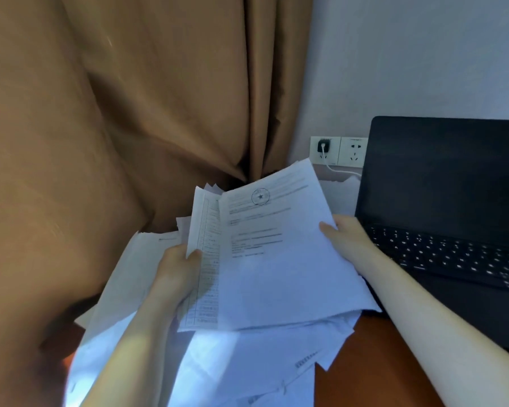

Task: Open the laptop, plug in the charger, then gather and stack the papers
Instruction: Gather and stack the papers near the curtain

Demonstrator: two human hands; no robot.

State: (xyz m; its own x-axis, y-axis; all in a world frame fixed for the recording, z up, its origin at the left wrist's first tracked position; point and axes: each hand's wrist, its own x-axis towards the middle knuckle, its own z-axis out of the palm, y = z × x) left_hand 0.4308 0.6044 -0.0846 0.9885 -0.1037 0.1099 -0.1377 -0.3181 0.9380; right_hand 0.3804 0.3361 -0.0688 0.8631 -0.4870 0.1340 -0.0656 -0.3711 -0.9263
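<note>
Head view: left of the open laptop point(441, 183), the left grip point(177, 271) and right grip point(347, 236) clamp opposite edges of a raised sheaf of papers point(271, 265), above loose sheets point(247, 362). Squaring its edges before adding more would likely help.

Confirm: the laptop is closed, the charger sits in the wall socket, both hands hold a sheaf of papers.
The laptop is open, not closed: the head view shows its screen up and keys exposed. The charger sits in the wall socket, and the left hand and right hand hold the papers.
</note>
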